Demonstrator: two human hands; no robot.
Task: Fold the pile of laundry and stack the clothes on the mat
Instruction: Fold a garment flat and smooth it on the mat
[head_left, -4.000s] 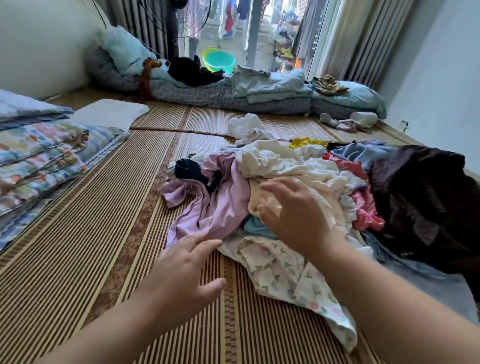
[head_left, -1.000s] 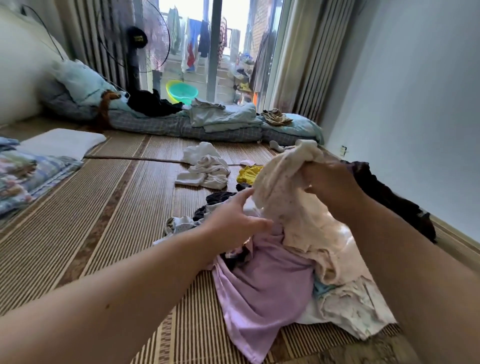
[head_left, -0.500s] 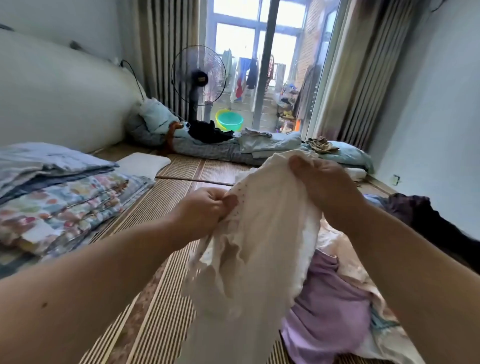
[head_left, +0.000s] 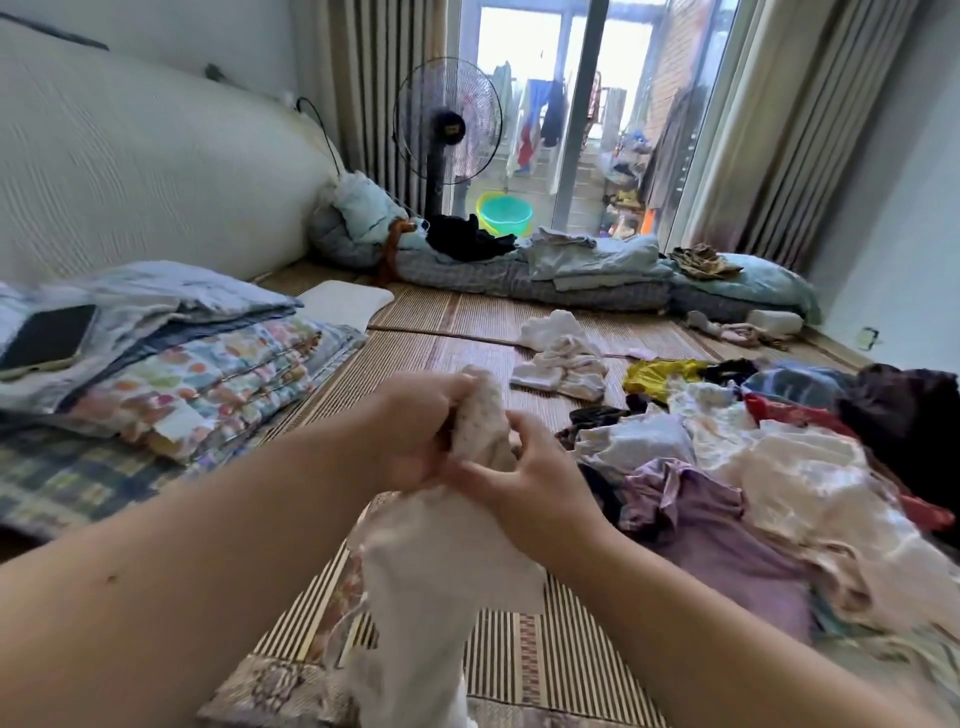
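Gripping a cream garment (head_left: 441, 561), both hands (head_left: 415, 431) (head_left: 530, 483) hold it above the mat (head_left: 426, 358)

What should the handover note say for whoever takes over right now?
Left hand and right hand: each has a grip on the bunched top of the cream dotted cloth garment, which hangs down over the striped woven mat.
Unsorted mixed-colour laundry pile lies to the right on the mat.
Done: one garment picked out.
Left: fold it, start a stack, work through the pile.
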